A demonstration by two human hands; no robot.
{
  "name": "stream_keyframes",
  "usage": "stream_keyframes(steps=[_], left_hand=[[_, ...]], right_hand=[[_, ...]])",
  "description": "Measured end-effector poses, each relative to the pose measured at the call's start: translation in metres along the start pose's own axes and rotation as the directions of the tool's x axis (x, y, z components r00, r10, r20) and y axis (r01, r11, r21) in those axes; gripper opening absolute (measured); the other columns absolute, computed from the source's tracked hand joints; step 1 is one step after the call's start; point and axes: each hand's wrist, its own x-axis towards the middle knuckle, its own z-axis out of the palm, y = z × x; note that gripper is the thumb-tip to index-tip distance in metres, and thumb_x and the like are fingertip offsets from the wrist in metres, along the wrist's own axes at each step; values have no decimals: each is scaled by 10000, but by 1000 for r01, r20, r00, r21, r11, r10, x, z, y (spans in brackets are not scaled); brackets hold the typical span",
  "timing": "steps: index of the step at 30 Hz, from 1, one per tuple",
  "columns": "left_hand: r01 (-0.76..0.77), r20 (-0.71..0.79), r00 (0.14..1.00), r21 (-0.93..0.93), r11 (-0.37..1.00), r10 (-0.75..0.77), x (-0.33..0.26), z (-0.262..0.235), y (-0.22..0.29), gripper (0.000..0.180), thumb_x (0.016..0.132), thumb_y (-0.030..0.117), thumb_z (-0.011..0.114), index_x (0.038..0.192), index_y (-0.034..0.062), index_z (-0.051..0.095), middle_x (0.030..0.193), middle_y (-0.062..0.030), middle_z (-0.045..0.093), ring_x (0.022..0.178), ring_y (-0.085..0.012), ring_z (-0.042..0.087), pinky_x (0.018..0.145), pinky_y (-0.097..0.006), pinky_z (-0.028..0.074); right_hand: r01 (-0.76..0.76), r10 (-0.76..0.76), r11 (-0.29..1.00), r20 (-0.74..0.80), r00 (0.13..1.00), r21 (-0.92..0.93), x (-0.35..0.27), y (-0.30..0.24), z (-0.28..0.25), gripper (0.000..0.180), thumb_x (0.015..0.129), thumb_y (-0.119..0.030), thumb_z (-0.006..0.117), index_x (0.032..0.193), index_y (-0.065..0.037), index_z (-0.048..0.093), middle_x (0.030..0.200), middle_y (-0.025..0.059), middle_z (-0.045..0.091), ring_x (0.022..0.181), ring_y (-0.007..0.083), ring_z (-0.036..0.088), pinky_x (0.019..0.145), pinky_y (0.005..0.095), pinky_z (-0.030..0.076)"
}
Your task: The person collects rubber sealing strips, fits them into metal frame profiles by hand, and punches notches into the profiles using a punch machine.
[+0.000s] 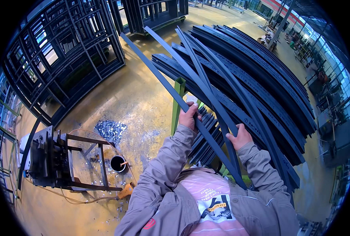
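Note:
My left hand [188, 115] is closed around a long dark grey profile bar [153, 70], which slants from the far left down toward my waist. With my right hand [240, 136] I grip a second long bar [181, 62], thumb pressed along its side. Another thin bar [193, 56] crosses it at a narrow angle, and one more loose bar [238, 88] lies to the right. Beneath them spreads a large stack of dark profiles [261, 78]. Beside my left hand stands a green upright post [175, 112]. Shorter dark pieces [207, 131] lie bundled between my forearms.
On the left, a dark machine [45, 159] sits on a metal stand, with a bucket [118, 163] and an orange tool [125, 191] by it. Metal scraps [110, 131] litter the yellow floor. Racks of dark frames [70, 51] rise at the far left.

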Motion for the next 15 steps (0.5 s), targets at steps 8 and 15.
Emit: stream_keyframes(steps=[8,15], left_hand=[[33,-29,999,129,991,-29,18,-14,-29,440,1028,111,804,1417,118,600,1051,-72,659,746,-212,673,629,-418,611],[65,-129,991,168,984,-43,107,-15,-101,434,971,39,749,1401,76,705,1070,-77,741,874,-261,739,816,-453,679]], right_hand=[[-127,130,990,51,990,-68,74,18,59,529,970,-195,892,1407,3,669,1269,284,842,1196,478,822,1092,543,645],[111,-92,985,-141,986,134,117,-53,92,576,967,-272,908,1412,-6,658,1337,304,796,1275,490,782,1114,542,617]])
